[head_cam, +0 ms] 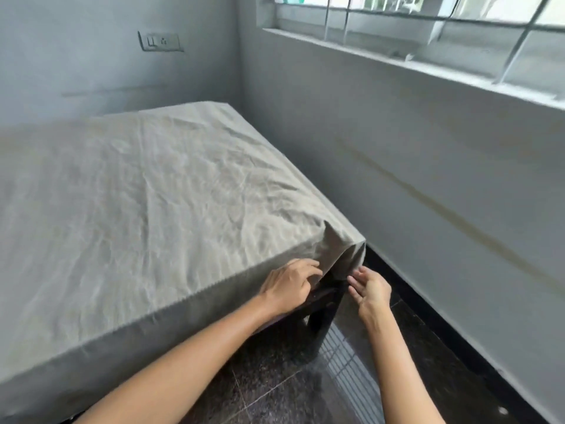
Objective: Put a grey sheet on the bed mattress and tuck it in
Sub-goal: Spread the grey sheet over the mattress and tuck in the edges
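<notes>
A wrinkled grey sheet point(146, 191) covers the whole top of the bed mattress and hangs down its near side. At the near right corner the sheet forms a loose hanging fold point(348, 255). My left hand point(289, 286) lies on the sheet's side just left of that corner, fingers curled into the cloth at its lower edge. My right hand point(370, 290) is just right of the corner, its fingertips at the bottom of the hanging fold. Whether they pinch the cloth is unclear.
A dark bed frame leg point(321, 325) stands under the corner on a dark polished floor point(397, 347). A grey wall point(428, 179) runs close along the bed's right side, with a barred window point(428, 29) above. A switch plate point(160, 41) is on the far wall.
</notes>
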The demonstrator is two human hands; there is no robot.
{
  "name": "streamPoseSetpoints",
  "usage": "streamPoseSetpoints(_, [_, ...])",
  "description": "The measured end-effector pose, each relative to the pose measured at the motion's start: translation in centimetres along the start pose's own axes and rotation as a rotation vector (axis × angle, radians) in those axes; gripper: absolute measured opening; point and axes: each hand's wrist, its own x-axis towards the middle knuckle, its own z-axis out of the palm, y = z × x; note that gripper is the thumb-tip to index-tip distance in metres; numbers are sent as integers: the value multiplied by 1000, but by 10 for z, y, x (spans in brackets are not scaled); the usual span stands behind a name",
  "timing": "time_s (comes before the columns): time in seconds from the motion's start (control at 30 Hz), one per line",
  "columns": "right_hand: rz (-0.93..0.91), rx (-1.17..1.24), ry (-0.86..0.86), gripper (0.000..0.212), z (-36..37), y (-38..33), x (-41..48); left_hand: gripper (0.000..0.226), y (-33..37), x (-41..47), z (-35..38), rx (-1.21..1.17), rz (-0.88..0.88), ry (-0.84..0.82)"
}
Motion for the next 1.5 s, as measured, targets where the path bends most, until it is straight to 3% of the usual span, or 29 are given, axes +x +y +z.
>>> streamPoseSetpoints(0.1, [55, -56, 37, 36, 3, -29, -2, 45, 15, 18, -22, 18, 58, 25])
streamPoseSetpoints(0.23, [233, -74, -111, 29, 15, -46, -2, 40, 21, 48, -41, 132, 87, 42])
streamPoseSetpoints(0.33, [132, -138, -37, 5, 23, -51, 2, 47, 20, 67, -56, 169, 93, 3])
streamPoseSetpoints(0.4, [27, -191, 17, 22, 26, -53, 3, 41, 12, 77, -62, 194, 107, -48])
streamPoseSetpoints(0.5, [-67, -244, 19, 20, 30, -59, -3, 39, 0, 93, -64, 223, 126, -97])
streamPoseSetpoints(0.67, [30, -86, 87, 16, 36, -61, 9, 40, -15, 121, -51, 255, 199, -165])
streamPoseSetpoints(0.77, [58, -176, 111, 19, 46, -67, 21, 39, -22, 133, -40, 307, 278, -192])
streamPoseSetpoints(0.93, [-270, -570, 180, 13, 48, -68, 19, 45, -34, 153, -35, 291, 372, -202])
streamPoseSetpoints(1.03, [-488, -805, 61, 17, 47, -60, 9, 48, -43, 152, -26, 256, 430, -68])
streamPoseSetpoints(1.17, [-1105, -1396, 174, 12, 54, -50, 11, 35, -49, 149, -14, 164, 472, 137])
streamPoseSetpoints(1.23, [-1283, -1619, 155, 14, 54, -44, 15, 28, -49, 146, -15, 90, 447, 178])
streamPoseSetpoints(1.3, [-1357, -1781, 118, 11, 46, -36, 23, 29, -48, 145, -17, 69, 423, 202])
streamPoseSetpoints(1.4, [-1362, -2006, 92, 24, 37, -34, 38, 29, -48, 144, -16, 126, 403, 244])
streamPoseSetpoints(1.5, [-1356, -2166, -94, 23, 53, -49, 46, 29, -43, 150, -15, 198, 348, 228])
